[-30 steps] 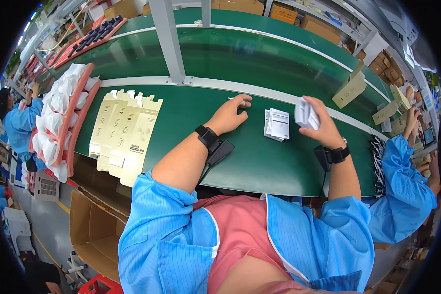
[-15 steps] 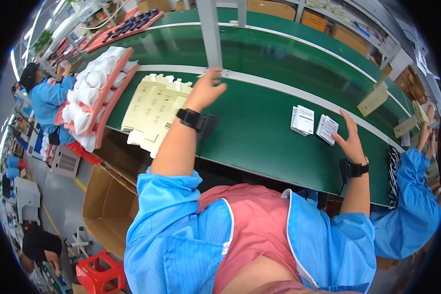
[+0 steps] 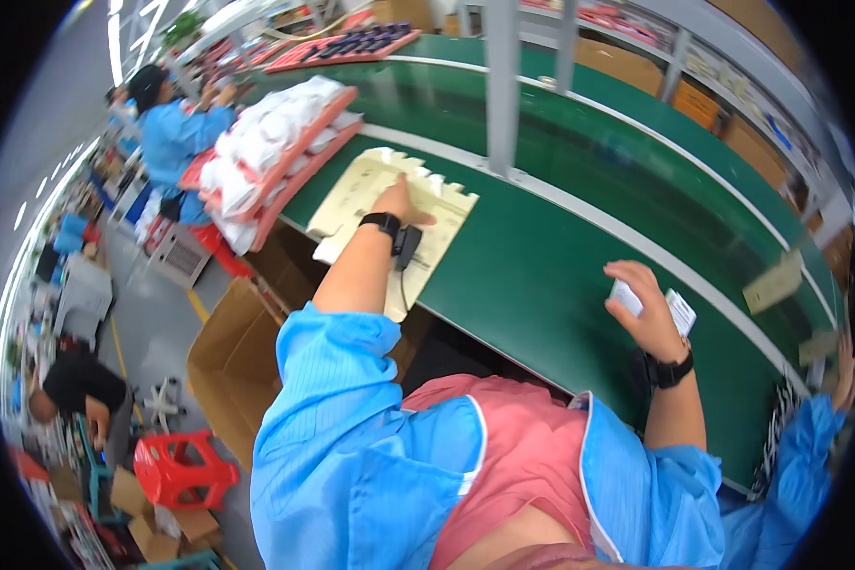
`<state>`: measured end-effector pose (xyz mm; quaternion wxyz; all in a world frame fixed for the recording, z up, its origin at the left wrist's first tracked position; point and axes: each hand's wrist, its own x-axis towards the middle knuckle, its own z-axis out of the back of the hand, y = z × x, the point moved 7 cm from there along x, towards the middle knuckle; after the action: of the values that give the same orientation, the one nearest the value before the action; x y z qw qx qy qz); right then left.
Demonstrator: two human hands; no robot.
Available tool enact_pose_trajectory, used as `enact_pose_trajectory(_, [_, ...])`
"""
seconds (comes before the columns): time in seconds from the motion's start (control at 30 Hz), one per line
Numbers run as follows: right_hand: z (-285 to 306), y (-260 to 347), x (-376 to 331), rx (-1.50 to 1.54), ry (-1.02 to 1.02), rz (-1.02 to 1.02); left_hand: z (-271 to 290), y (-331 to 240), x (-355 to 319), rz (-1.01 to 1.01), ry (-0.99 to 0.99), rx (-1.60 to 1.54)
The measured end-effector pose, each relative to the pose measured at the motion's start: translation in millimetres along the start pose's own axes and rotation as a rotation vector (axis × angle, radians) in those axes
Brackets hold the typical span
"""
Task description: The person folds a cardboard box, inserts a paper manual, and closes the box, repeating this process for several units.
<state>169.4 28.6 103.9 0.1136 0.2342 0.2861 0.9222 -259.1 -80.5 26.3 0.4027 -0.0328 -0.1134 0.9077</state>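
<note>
Left hand [image 3: 401,201] spread over a stack of cream carton blanks [image 3: 437,245] on the green table [image 3: 527,280].
The blanks lie flat, tabbed edge facing the white rail [image 3: 427,150], long axis running from the table's near edge toward it; that hand, wrist and cable cover their middle. The right hand [image 3: 627,283] arches over white booklets [image 3: 680,312], hiding most; I can't tell if it grips any. Pink trays of white-wrapped items [image 3: 275,133] stand just left of the blanks, a grey post [image 3: 502,95] beyond.

It's a factory workshop — green workbench [image 3: 522,285], stacked trays [image 3: 301,157], blue-coated co-worker [image 3: 176,142].
</note>
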Motion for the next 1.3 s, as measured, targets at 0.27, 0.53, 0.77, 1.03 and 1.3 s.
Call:
enact_pose_trajectory(0.27, [-1, -22, 27, 0.104, 0.027, -0.270, 111, -164, -29, -0.606, -0.005, -0.832])
enact_pose_trajectory(0.53, [31, -67, 76, 0.702, -0.458, -0.273, 91, -271, -52, -0.840, -0.186, -1.364])
enact_pose_trajectory(0.77, [29, -71, 66, 0.492, -0.502, -0.249, 59, -291, -50, -0.614, -0.073, -1.722])
enact_pose_trajectory(1.03, [48, -10, 80, 0.707, -0.573, 0.077, 72, -295, -75, -1.032, -0.096, -1.422])
enact_pose_trajectory(1.3, [34, -18, 76, 0.959, -0.654, -0.024, 82, -297, -95, -1.202, -0.293, -1.433])
